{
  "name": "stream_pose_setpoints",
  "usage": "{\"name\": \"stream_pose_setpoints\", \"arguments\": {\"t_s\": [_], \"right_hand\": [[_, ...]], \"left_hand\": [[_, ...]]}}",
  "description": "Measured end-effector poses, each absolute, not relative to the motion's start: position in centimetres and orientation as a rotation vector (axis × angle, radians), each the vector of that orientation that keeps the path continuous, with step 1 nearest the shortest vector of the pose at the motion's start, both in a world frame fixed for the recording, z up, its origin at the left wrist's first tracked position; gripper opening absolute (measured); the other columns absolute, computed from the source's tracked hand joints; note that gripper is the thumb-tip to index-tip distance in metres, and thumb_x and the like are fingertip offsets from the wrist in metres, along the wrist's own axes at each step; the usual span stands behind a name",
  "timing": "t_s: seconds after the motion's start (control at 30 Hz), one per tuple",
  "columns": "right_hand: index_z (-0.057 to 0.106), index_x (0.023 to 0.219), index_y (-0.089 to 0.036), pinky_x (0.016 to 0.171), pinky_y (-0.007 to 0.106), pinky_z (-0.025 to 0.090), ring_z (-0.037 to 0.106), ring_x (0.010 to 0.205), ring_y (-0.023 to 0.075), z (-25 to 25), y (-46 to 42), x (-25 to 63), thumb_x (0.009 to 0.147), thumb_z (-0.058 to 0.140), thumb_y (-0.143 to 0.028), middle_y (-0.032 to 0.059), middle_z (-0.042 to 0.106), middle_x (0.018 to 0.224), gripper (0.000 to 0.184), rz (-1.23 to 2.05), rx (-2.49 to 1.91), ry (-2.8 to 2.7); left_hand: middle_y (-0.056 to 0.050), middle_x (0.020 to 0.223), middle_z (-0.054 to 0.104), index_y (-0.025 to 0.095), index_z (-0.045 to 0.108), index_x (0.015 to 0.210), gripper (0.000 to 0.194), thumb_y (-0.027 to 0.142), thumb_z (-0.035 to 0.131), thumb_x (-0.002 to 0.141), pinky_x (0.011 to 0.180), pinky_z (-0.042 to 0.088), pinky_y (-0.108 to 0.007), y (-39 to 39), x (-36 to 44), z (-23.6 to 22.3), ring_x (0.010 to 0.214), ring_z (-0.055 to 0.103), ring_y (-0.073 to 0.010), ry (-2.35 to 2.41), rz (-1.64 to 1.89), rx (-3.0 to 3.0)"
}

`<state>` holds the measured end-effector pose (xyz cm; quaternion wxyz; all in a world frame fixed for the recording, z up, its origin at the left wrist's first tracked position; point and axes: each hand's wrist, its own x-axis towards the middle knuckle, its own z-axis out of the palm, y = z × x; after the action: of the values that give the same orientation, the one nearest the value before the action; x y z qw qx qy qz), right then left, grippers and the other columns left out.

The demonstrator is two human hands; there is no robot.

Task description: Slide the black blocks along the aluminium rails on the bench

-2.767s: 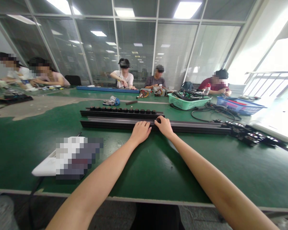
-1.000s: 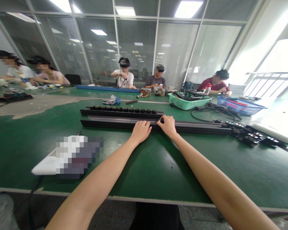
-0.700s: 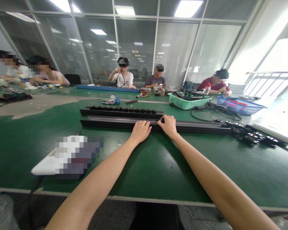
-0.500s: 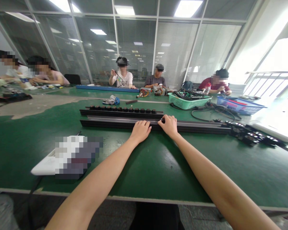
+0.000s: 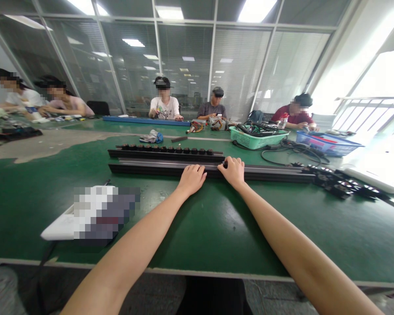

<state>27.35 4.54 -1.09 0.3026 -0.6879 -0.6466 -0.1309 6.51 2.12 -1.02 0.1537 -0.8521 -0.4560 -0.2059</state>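
Note:
A long black rail (image 5: 147,169) with a grey channel along its top lies crosswise on the green table. Around its middle, the fingers of my left hand (image 5: 192,179) are closed over the rail. Just to the right, my right hand (image 5: 234,171) pinches a small black part (image 5: 225,164) against the rail's top; the fingers hide most of that part. Behind lies a second black rail (image 5: 128,154), with several small black pieces (image 5: 179,150) in a row along it. More black parts (image 5: 336,181) are heaped by the near rail's right end.
A white device (image 5: 64,223), partly blurred out, lies at the left front. Gloves (image 5: 152,136) rest behind the rails. A green basket (image 5: 259,141) of cables and a blue basket (image 5: 330,146) stand at the back right. Several people sit along the far side.
My right hand has shifted very slightly to the right along the rail, still pinching the small part. My left hand stays in place. A person opposite has lowered a raised hand.

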Motion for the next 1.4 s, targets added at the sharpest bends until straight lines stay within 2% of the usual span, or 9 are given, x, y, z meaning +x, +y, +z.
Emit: {"name": "stream_pose_setpoints", "arguments": {"t_s": [0.3,0.73,0.97,1.07,1.4], "right_hand": [[0.067,0.102,-0.018,0.095,0.041,0.038,0.058,0.108,0.0336,-0.8,4.3,27.4,0.093,0.055,-0.036,0.0152,0.073,0.106,0.023,-0.317,-1.847,-1.704],[0.062,0.114,-0.019,0.084,0.036,0.042,0.067,0.101,0.0296,0.2,5.2,28.5,0.095,0.059,-0.036,0.0147,0.074,0.112,0.026,-0.061,-1.906,-1.817],[0.051,0.125,-0.017,0.1,0.051,0.035,0.06,0.112,0.0353,-0.7,4.4,28.3,0.099,0.05,-0.038,0.0186,0.071,0.12,0.034,-0.049,-1.863,-1.704],[0.05,0.126,-0.016,0.101,0.051,0.033,0.055,0.117,0.0366,-1.3,4.1,28.0,0.1,0.049,-0.039,0.0199,0.068,0.121,0.035,-0.069,-1.864,-1.649],[0.062,0.123,-0.015,0.101,0.048,0.034,0.046,0.121,0.0355,-2.7,3.0,28.7,0.106,0.041,-0.049,0.0218,0.057,0.13,0.043,-0.248,-1.81,-1.628]], "left_hand": [[-0.014,0.123,0.07,0.013,0.064,0.13,0.035,0.031,0.042,0.11,0.105,0.045,-0.043,2.1,6.5,-0.9,0.119,0.063,-0.0293,-1.305,-0.581,-2.453],[-0.016,0.124,0.07,0.014,0.063,0.131,0.035,0.032,0.043,0.108,0.106,0.046,-0.044,2.0,6.6,-1.0,0.119,0.063,-0.03,-1.308,-0.61,-2.453],[-0.016,0.124,0.069,0.016,0.063,0.131,0.035,0.033,0.043,0.108,0.106,0.045,-0.044,1.9,6.9,-1.2,0.119,0.062,-0.0301,-1.33,-0.612,-2.44],[-0.016,0.125,0.069,0.015,0.063,0.13,0.035,0.033,0.043,0.108,0.106,0.044,-0.044,1.8,7.1,-1.1,0.119,0.062,-0.0306,-1.35,-0.593,-2.434],[-0.017,0.127,0.068,0.013,0.063,0.134,0.039,0.034,0.042,0.109,0.106,0.044,-0.045,1.7,7.3,-1.3,0.119,0.062,-0.0319,-1.34,-0.561,-2.427]]}}
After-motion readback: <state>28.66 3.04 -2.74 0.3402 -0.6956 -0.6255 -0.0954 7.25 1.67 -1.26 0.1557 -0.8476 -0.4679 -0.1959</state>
